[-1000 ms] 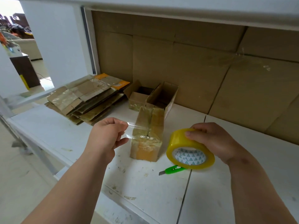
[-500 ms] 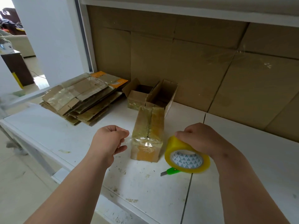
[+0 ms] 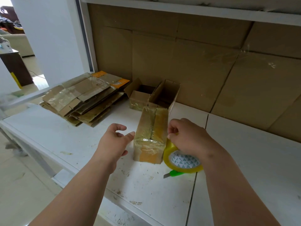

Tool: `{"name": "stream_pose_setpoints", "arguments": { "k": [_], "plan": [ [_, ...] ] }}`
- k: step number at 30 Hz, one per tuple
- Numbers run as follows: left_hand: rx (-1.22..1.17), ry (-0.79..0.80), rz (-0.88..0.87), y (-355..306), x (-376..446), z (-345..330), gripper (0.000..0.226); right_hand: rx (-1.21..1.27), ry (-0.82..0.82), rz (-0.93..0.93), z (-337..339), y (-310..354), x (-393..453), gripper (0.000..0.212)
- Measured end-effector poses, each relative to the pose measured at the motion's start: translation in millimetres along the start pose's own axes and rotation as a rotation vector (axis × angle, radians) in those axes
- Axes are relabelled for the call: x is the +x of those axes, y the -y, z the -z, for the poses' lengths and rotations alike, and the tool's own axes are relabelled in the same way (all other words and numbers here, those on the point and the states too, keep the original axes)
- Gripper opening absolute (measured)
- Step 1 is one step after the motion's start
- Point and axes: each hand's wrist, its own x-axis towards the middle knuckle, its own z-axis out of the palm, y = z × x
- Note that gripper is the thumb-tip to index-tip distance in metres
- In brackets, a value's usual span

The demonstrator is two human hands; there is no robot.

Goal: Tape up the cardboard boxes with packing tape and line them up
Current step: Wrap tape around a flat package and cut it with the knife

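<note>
A small closed cardboard box [image 3: 151,134], wrapped in clear tape, stands on the white table [image 3: 81,137]. My left hand [image 3: 116,141] hovers at the box's left side with fingers loosely spread, holding nothing. My right hand [image 3: 187,136] grips the yellowish tape roll [image 3: 180,160], which rests against the box's lower right corner on the table. Behind the closed box stand two open cardboard boxes [image 3: 164,95].
A green utility knife [image 3: 174,174] lies under the roll's front edge. A stack of flattened cardboard boxes [image 3: 84,98] lies at the left. Cardboard sheets [image 3: 203,66] line the back wall under a white shelf [image 3: 179,8]. The table's front edge runs diagonally at lower left.
My left hand let go of the pulled tape strip and opened beside the box. My right hand brought the roll down and left against the box.
</note>
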Motion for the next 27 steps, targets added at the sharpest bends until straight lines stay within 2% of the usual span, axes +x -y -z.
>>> {"name": "stream_pose_setpoints", "arguments": {
  "k": [3, 5, 7, 11, 15, 22, 27],
  "plan": [
    [0.095, -0.017, -0.131, 2, -2, -1, 0.005, -0.006, -0.017, 0.047, -2, 1, -6, 0.013],
    [0.161, -0.013, -0.184, 2, -6, -2, 0.02, 0.01, -0.012, 0.059, 0, 0, -11, 0.006],
    [0.227, -0.009, -0.219, -1, -9, 0, 0.025, -0.042, 0.001, 0.066, 1, 0, -14, 0.018],
    [0.351, 0.103, -0.259, -10, -4, 15, 0.016, -0.163, -0.063, 0.109, -2, -1, -14, 0.031],
    [0.553, 0.221, -0.34, -17, -1, 22, 0.04, -0.164, -0.132, 0.125, -11, -2, -12, 0.031],
    [0.449, 0.217, -0.385, -12, -1, 23, 0.041, -0.183, -0.197, 0.105, -18, -2, -11, 0.033],
    [0.521, 0.253, -0.473, -8, 0, 23, 0.04, -0.195, -0.194, 0.108, -20, -2, -12, 0.039]
  ]
}}
